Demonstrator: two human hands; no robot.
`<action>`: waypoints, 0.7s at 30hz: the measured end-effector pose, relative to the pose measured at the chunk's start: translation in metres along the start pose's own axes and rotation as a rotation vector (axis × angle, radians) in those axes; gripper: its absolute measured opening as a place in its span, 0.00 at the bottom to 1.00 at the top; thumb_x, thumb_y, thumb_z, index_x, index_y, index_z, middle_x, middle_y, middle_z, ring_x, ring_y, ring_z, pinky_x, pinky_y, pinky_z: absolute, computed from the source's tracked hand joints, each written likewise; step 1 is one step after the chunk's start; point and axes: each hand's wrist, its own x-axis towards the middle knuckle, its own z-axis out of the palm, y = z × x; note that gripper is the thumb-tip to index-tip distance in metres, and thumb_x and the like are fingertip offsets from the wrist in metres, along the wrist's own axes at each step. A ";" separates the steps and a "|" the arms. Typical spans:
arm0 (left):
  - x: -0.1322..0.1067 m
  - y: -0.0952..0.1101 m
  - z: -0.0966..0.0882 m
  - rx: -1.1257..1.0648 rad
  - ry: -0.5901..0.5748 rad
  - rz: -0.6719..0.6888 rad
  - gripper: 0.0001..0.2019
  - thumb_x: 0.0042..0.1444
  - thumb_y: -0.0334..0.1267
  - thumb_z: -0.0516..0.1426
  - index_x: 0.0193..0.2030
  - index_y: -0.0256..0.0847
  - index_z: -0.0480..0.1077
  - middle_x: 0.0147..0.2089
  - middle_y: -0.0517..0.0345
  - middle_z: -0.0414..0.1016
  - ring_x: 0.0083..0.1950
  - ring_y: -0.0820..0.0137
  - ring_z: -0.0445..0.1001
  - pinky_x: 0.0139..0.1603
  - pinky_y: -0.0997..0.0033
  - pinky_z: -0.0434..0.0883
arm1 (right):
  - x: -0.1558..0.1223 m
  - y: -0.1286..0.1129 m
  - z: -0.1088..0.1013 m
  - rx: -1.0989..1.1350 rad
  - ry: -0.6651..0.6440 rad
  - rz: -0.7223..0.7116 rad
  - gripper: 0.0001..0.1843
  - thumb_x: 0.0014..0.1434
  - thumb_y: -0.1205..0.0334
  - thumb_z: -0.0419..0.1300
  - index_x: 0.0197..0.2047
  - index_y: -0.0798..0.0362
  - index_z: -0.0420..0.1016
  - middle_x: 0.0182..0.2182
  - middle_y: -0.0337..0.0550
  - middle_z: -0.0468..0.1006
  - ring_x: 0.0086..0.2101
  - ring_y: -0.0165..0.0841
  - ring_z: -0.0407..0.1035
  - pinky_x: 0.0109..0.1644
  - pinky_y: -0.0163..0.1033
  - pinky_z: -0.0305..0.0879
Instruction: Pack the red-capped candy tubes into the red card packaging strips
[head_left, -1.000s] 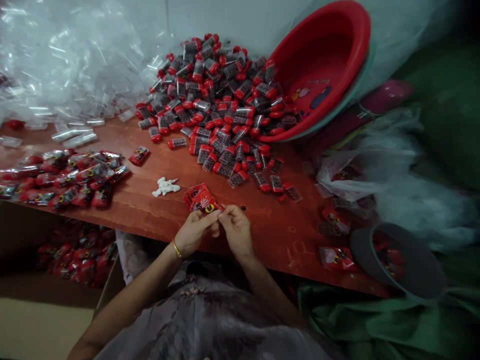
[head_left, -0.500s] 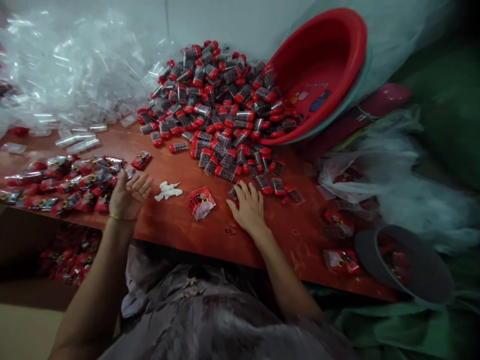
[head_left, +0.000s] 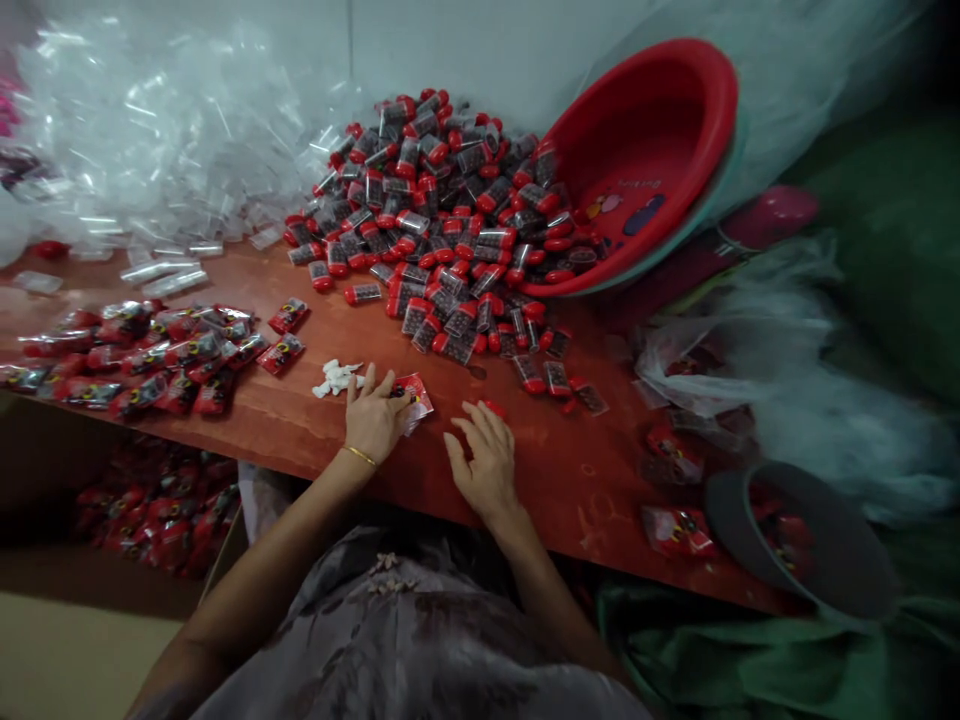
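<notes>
My left hand [head_left: 373, 418] rests with fingers stretched on a small stack of red printed wrappers [head_left: 415, 393] near the front edge of the red-brown table [head_left: 315, 440]. To its right, my right hand [head_left: 484, 462] has its fingers curled over a small red-capped container [head_left: 493, 407], only the red end showing at the fingertips. Beyond both hands lies a big heap of clear red-capped containers [head_left: 450, 220] filled with dark bits.
A red basin [head_left: 652, 150] leans tipped at the heap's right. Wrapped packets [head_left: 150, 350] lie at the left, clear plastic sleeves [head_left: 150, 150] behind them. A white scrap [head_left: 337, 377] sits by my left hand. A grey bowl [head_left: 802, 545] and plastic bags [head_left: 750, 350] stand at the right.
My left hand came back from the wrapped packets at the left onto the wrapper stack. My right hand drew back from the heap's edge toward me with a container.
</notes>
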 end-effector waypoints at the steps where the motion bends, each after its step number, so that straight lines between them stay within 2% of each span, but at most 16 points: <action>1: -0.002 0.000 0.001 0.003 0.004 -0.001 0.12 0.57 0.45 0.54 0.41 0.50 0.78 0.59 0.53 0.70 0.67 0.50 0.54 0.64 0.42 0.46 | 0.004 -0.006 0.002 0.008 -0.005 -0.015 0.15 0.62 0.58 0.51 0.45 0.55 0.73 0.51 0.52 0.74 0.57 0.41 0.60 0.60 0.48 0.53; 5: -0.013 0.001 0.000 0.004 0.022 -0.018 0.17 0.59 0.42 0.50 0.52 0.45 0.72 0.62 0.47 0.65 0.67 0.51 0.55 0.64 0.45 0.50 | 0.022 -0.022 0.015 -0.017 -0.070 -0.001 0.19 0.63 0.56 0.50 0.52 0.54 0.71 0.54 0.52 0.72 0.57 0.42 0.59 0.59 0.49 0.52; 8: -0.016 -0.010 -0.007 0.022 0.107 -0.088 0.21 0.59 0.43 0.49 0.58 0.40 0.67 0.65 0.41 0.60 0.68 0.51 0.52 0.64 0.45 0.50 | 0.033 -0.024 0.028 -0.067 -0.143 0.033 0.21 0.63 0.54 0.50 0.55 0.53 0.69 0.56 0.54 0.69 0.58 0.46 0.57 0.57 0.53 0.52; 12: -0.008 -0.041 -0.021 0.126 0.228 -0.263 0.24 0.59 0.46 0.49 0.58 0.37 0.66 0.67 0.36 0.54 0.69 0.46 0.48 0.63 0.40 0.48 | 0.038 -0.022 0.042 -0.091 -0.217 0.056 0.20 0.63 0.53 0.51 0.54 0.50 0.72 0.57 0.54 0.68 0.58 0.49 0.56 0.56 0.56 0.52; 16: 0.000 -0.068 -0.027 0.149 0.183 -0.326 0.21 0.57 0.48 0.52 0.53 0.40 0.72 0.63 0.40 0.62 0.68 0.43 0.48 0.62 0.36 0.47 | 0.037 -0.021 0.045 -0.054 -0.213 0.048 0.16 0.63 0.55 0.53 0.51 0.45 0.74 0.56 0.48 0.69 0.58 0.47 0.55 0.56 0.54 0.52; 18: 0.001 -0.070 -0.027 0.131 0.176 -0.319 0.19 0.57 0.46 0.52 0.51 0.42 0.73 0.61 0.42 0.65 0.68 0.44 0.48 0.62 0.36 0.45 | 0.036 -0.023 0.044 -0.027 -0.199 0.032 0.14 0.62 0.57 0.54 0.49 0.42 0.76 0.56 0.44 0.70 0.59 0.45 0.55 0.57 0.54 0.51; 21: -0.004 -0.056 -0.030 0.094 0.253 -0.329 0.21 0.58 0.44 0.51 0.54 0.38 0.71 0.64 0.39 0.61 0.69 0.44 0.47 0.63 0.36 0.45 | 0.036 -0.025 0.040 -0.012 -0.177 0.010 0.13 0.63 0.58 0.54 0.46 0.39 0.77 0.55 0.40 0.72 0.58 0.43 0.56 0.57 0.54 0.49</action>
